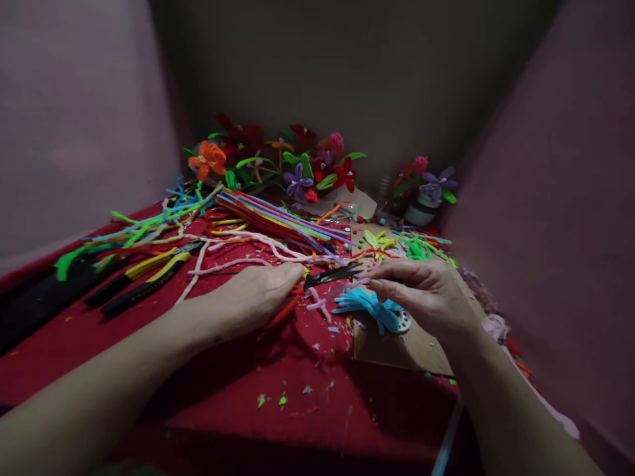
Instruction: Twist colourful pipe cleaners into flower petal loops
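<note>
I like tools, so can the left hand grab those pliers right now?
Probably not: the left hand is holding scissors. The yellow-and-black pliers lie uncovered to its left, so without the scissors the way looks free.

On the red cloth [223,403], yellow-and-black pliers [149,286] lie at the left, near a dark flat thing [40,305] that may be a bag. Behind, an orange flower [208,160] stands by a purple flower [297,180]. Farther right, a jar [421,211] has more flowers [437,183] at its top; nearer lies brown cardboard [397,352]
</note>
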Available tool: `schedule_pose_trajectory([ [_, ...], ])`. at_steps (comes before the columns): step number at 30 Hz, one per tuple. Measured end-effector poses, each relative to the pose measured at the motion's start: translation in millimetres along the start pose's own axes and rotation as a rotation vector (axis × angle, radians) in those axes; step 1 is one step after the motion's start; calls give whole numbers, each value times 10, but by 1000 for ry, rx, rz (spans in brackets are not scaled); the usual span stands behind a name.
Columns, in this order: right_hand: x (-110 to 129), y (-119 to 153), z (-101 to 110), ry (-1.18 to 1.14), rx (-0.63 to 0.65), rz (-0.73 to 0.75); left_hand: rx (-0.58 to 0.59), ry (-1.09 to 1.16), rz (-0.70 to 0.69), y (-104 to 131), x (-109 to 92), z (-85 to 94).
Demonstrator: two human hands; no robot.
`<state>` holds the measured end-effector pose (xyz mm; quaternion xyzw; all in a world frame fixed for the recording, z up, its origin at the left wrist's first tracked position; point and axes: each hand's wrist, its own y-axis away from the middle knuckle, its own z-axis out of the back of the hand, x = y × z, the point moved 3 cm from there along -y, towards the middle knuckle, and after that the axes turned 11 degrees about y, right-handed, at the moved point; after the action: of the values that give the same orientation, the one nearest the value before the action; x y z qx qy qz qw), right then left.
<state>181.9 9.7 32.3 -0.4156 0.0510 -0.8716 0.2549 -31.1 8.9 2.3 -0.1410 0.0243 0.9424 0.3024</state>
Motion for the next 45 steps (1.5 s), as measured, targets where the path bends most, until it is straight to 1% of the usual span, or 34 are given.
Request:
schedule_pose_trajectory([
  [2, -12, 3, -6, -11, -16, -3, 34, 15, 12, -1, 16, -28],
  [4, -25, 5, -12, -19, -31, -1, 43, 21, 3, 0, 46, -60],
  [8, -37, 10, -22, 10, -45, 22, 20, 12, -21, 3, 98, -97],
  [16, 23, 19, -30, 179, -99, 108, -36, -56, -78, 8, 120, -123],
  [21, 18, 12, -46, 201, -72, 109, -50, -86, -92, 10, 155, -150],
  [24, 14, 7, -51, 198, -64, 116, -38, -121, -113, 10, 127, -137],
  [29, 17, -2, -62, 206, -26, 108, 3, -142, -78, 9, 67, -88],
  [35, 0, 6, -75, 139, 20, 62, -49, -167, -108, 23, 55, -85],
  [42, -52, 8, -110, -138, 96, -128, -47, -248, -83, 28, 27, -63],
  [45, -60, 7, -125, -244, 102, -185, -37, -267, -74, 40, 15, -44],
])
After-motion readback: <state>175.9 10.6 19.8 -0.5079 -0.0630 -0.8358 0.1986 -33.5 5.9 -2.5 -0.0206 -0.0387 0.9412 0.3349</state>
